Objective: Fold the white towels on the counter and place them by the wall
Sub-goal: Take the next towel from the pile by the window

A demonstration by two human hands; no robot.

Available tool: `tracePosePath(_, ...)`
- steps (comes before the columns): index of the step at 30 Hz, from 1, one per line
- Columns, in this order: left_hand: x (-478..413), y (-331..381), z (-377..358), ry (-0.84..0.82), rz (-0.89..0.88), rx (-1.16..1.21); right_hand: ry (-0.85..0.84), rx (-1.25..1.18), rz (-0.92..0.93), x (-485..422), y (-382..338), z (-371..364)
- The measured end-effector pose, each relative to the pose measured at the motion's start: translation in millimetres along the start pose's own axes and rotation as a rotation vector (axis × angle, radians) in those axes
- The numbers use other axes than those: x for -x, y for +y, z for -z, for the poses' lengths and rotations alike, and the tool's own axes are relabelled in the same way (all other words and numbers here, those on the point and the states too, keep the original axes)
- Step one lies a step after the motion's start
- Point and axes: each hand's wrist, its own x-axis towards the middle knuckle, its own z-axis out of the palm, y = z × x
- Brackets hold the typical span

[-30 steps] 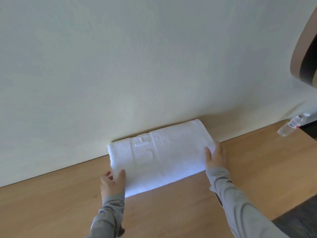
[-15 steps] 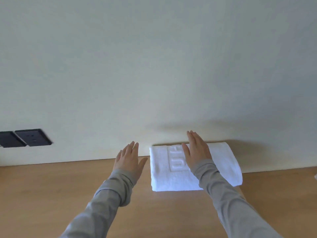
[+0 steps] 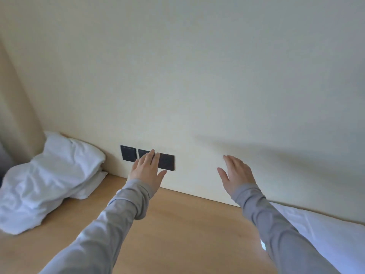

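A heap of crumpled white towels (image 3: pixel 47 182) lies on the wooden counter (image 3: pixel 177 230) at the far left, in the corner by the wall. The folded white towel (image 3: pixel 324 234) lies against the wall at the lower right, partly hidden by my right sleeve. My left hand (image 3: pixel 147 171) hovers flat with straight fingers above the counter, in front of the wall sockets, holding nothing. My right hand (image 3: pixel 236 176) is also flat and empty, raised to the left of the folded towel and apart from it.
The pale wall (image 3: pixel 197 76) runs along the back of the counter. Black socket plates (image 3: pixel 150 160) sit low on the wall behind my left hand. A beige curtain (image 3: pixel 13 115) hangs at the far left.
Both hands let go of the folded towel and lifted off it. The view swung left, so the folded towel now sits at the lower right and the crumpled heap has come into view.
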Motion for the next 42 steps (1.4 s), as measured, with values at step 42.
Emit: tracePosePath(42, -10, -633, 7, 0.128, 0.515, 0.112, -0.258, -0.275, 0.255, -196, -579, -203)
